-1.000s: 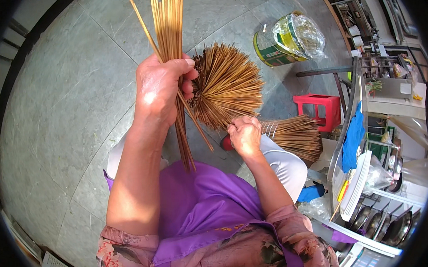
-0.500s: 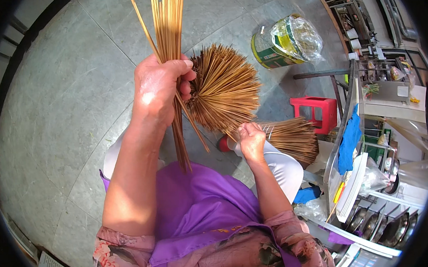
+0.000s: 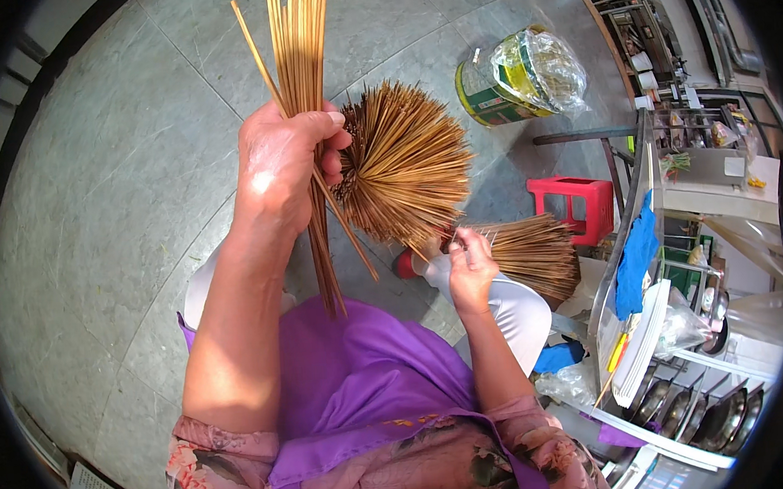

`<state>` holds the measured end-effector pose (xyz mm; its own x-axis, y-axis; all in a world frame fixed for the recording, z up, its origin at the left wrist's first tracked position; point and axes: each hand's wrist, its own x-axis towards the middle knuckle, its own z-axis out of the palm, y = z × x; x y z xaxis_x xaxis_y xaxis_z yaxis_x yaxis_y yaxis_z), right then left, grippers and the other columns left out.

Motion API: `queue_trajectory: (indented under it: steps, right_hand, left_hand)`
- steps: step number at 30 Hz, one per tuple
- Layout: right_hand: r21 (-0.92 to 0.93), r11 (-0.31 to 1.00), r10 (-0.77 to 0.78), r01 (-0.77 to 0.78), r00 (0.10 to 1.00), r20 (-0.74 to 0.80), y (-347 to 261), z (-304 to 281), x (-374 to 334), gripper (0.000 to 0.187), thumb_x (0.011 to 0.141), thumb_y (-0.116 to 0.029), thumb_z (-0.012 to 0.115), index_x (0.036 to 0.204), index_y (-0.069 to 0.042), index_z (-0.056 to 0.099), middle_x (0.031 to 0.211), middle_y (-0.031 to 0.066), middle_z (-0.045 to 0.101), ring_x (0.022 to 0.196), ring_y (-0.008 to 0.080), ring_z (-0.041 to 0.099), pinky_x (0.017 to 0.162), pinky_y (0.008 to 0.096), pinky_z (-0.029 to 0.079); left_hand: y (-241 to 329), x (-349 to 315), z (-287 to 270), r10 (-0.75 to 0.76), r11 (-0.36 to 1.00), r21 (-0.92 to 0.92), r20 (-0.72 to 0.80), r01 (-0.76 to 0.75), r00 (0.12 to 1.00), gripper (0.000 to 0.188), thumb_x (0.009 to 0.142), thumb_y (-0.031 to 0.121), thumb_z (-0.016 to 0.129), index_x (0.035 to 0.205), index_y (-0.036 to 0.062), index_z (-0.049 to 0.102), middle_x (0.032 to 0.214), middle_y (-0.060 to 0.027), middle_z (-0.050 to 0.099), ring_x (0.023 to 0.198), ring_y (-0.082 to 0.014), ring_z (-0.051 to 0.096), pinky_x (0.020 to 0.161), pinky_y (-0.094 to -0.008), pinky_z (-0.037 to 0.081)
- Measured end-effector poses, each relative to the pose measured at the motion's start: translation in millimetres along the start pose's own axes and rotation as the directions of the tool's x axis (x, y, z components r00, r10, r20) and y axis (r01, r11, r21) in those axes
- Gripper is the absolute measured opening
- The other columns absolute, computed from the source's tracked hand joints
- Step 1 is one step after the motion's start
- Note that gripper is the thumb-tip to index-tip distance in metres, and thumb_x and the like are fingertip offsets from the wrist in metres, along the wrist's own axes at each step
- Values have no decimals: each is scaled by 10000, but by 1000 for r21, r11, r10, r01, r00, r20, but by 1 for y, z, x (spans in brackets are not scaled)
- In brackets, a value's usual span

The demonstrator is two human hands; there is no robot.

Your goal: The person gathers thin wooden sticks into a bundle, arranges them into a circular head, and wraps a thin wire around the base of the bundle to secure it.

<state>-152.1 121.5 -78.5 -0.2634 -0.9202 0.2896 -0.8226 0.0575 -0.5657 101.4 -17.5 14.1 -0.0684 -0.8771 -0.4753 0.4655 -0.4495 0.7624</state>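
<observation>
My left hand point(image 3: 285, 161) is closed around a bundle of thin wooden sticks point(image 3: 300, 46), held upright. One stick splays off to the left at the top, and a few ends hang apart below the fist. Beside it a large round sheaf of brown sticks point(image 3: 409, 164) fans out, its narrow end partly behind my left fingers. My right hand point(image 3: 471, 271) is by the sheaf's lower edge, above my right knee, thumb and fingers somewhat apart, with no stick plainly in them. Just right of it lies a second bundle of sticks point(image 3: 538, 259).
A green and yellow bucket point(image 3: 498, 88) with clear plastic over it stands on the grey tiled floor point(image 3: 114, 188). A red stool point(image 3: 584, 203) is at the right, before a metal table carrying a blue cloth point(image 3: 637, 258). Pans point(image 3: 719, 418) line a rack.
My right hand has shifted slightly right and its fingers have loosened and lifted, away from a stick end under the sheaf. My left hand still grips its bundle.
</observation>
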Motion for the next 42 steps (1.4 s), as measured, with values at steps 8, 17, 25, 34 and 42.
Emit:
queue_trajectory:
  steps: [8,17,25,34,42]
  right_hand:
    - [341,294,811,-893,422,405,68,9,7,367,731,33,529,1095,-1,496,750,106,584,531,151,558,480,256,474]
    - [501,355,574,-790,607,550,82,59,26,240,730,1,607,968,7,577,896,85,610,733,158,584,672,271,497]
    - [530,586,387,-613,786,482,48,87,60,201,787,-16,500,979,34,535,964,130,584,834,229,571,741,350,490]
    - [702,297,399,-648,752,525,29,103,72,231,824,-73,383,975,50,508,968,147,558,850,254,559,746,353,472]
    - [267,785,353,-559,757,549,-1,86,101,234,717,-2,625,920,53,523,752,87,585,608,132,564,508,259,482]
  left_hand:
    - [-2,2,0,4,1000,14,-2,-4,1000,133,722,88,533,822,17,481,637,-83,504,476,-142,452,429,-286,386]
    - [-1,2,7,-28,999,42,-20,29,999,165,710,90,533,837,6,470,630,-101,503,460,-159,460,408,-299,385]
    - [-4,1,14,-22,999,46,-16,23,1000,164,699,88,535,826,0,479,610,-96,509,450,-162,471,404,-300,405]
    - [-9,0,17,-59,998,6,9,58,998,150,699,78,545,821,7,493,599,-87,518,437,-153,462,401,-276,389]
    - [-10,-3,20,-51,999,-12,-1,51,999,93,702,29,533,783,-14,516,611,-88,527,418,-128,449,380,-245,362]
